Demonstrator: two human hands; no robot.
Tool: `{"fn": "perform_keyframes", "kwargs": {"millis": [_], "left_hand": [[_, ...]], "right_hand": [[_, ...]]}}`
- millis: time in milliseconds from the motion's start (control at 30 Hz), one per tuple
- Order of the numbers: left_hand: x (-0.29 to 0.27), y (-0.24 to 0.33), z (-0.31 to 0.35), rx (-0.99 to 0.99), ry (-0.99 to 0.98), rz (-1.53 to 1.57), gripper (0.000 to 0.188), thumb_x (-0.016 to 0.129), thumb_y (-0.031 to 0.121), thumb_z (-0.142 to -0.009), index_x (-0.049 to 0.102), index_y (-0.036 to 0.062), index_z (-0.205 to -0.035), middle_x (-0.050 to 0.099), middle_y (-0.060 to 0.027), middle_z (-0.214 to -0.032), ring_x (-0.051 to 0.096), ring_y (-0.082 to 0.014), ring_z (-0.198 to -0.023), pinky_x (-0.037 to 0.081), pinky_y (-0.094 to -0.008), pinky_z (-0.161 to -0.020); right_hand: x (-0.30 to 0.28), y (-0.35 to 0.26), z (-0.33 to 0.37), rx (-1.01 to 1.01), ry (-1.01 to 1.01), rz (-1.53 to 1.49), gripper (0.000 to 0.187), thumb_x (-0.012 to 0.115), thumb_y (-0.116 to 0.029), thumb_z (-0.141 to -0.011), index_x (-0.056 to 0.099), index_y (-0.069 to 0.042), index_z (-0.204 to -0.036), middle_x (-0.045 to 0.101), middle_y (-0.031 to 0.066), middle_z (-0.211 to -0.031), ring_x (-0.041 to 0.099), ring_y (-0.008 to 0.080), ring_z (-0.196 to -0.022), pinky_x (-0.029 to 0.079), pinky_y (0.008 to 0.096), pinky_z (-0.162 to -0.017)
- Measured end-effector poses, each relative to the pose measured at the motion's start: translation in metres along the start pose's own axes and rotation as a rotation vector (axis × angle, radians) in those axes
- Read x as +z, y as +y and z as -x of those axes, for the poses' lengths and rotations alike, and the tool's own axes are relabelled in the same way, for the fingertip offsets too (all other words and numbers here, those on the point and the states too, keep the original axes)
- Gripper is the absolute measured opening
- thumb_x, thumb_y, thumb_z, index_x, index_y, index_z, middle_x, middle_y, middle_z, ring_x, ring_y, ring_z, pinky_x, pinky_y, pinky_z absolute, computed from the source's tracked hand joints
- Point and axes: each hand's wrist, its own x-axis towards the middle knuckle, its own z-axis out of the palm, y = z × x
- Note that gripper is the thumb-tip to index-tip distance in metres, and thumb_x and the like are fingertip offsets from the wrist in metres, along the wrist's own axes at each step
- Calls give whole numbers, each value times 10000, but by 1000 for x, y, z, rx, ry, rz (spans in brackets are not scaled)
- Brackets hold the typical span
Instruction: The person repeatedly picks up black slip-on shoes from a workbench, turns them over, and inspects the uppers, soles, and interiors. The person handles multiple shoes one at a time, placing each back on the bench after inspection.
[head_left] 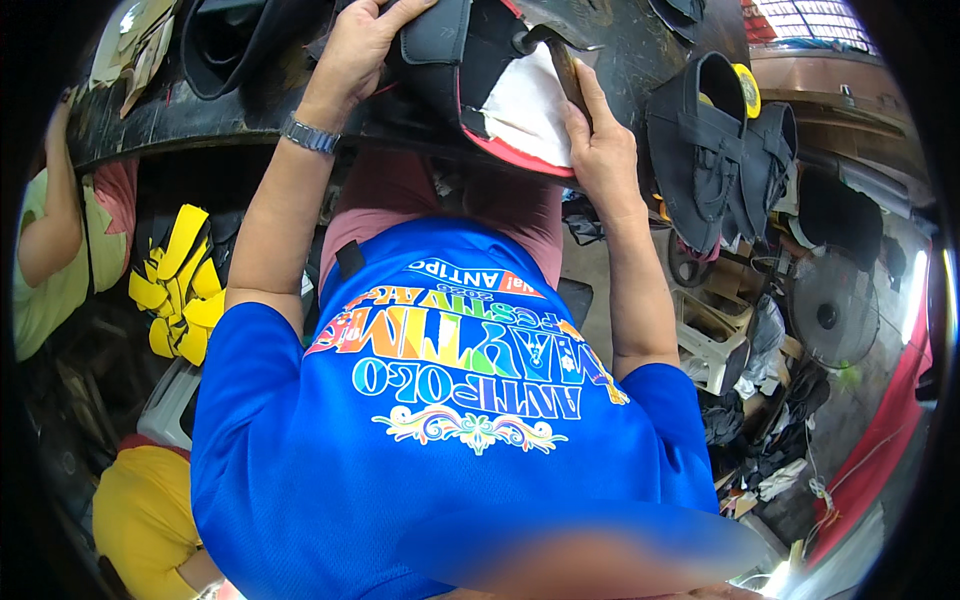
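A black leather-like piece with red edging (430, 75) lies on the dark worktable in front of me, and a white padded panel (520, 105) shows inside it. My left hand (362, 45), with a metal watch on its wrist, holds the piece at its upper left; some fingertips are cut off by the picture's top edge. Closed around the wooden handle of a hammer (566, 75) is my right hand (605, 140). The hammer's dark, curved metal head rests over the upper part of the white panel, close to the black material.
The dark table (210, 130) holds a black bag-like item (225, 50) at left. Black straps and pouches (700, 150) with a yellow roll (747, 90) hang at right. Yellow cut pieces (180, 290) sit lower left. Two people are nearby at left. A fan (835, 310) stands at right.
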Motion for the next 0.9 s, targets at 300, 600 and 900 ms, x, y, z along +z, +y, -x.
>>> {"fn": "perform_keyframes", "kwargs": {"millis": [300,600,900], "left_hand": [[2,2,1,-2,16,21,325,659,133,-949,606,-13,-1233,653,-51,-1107,609,-114,-983,490,-248,-877],[3,2,3,-19,14,58,319,651,146,-956,607,-2,-1235,652,-49,-1104,610,-118,-987,494,-263,-887],[10,-14,-3,90,3,150,323,637,152,-967,581,41,-1265,616,-26,-1166,565,-94,-1048,468,-245,-929]], "right_hand": [[-8,-24,20,-267,154,-173,492,638,-162,-950,521,-148,-1428,675,190,-1207,681,312,-1078,531,366,-894],[-7,-8,27,-297,282,-582,470,641,-80,-945,534,-46,-1401,632,184,-1312,622,187,-1182,477,320,-982],[-34,-9,54,-251,185,-416,516,584,-71,-978,457,-87,-1479,604,-4,-810,457,8,-612,364,163,-526]]}}
